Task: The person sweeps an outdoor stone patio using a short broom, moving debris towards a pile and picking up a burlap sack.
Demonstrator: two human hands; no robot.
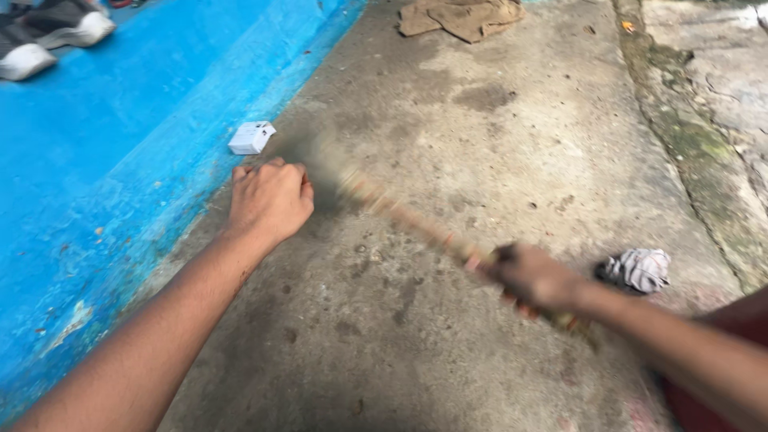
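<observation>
Nearest the camera, the two bare forearms reach out over a stained concrete floor (448, 320); the right hand (532, 278), blurred by motion, is closed round the handle of a hand broom (400, 214), a bound stick of tan fibres with reddish bands; the handle passes through the fist and a short end shows behind the wrist; from the grip the broom slants up and to the left across the floor, and its far end dissolves into a dark smear just right of the other hand, so the shape of its tip cannot be told; just beyond the right wrist, near but apart from it, lies a crumpled grey-and-white cloth (638, 269) on the concrete.

Farther out, the left hand (270, 200) is curled into a loose fist, fingers together, holding nothing that shows; it sits where the floor meets a painted blue ledge (104, 160), and whether the knuckles touch the ground cannot be told; just beyond it, on the sloping edge of the ledge, rests a small white box (251, 137), near the knuckles but not touching them.

At the far end a brown rag (464, 16) lies bunched on the concrete; up on the blue surface, in the far left corner, stands a pair of grey-and-white shoes (48, 36).
</observation>
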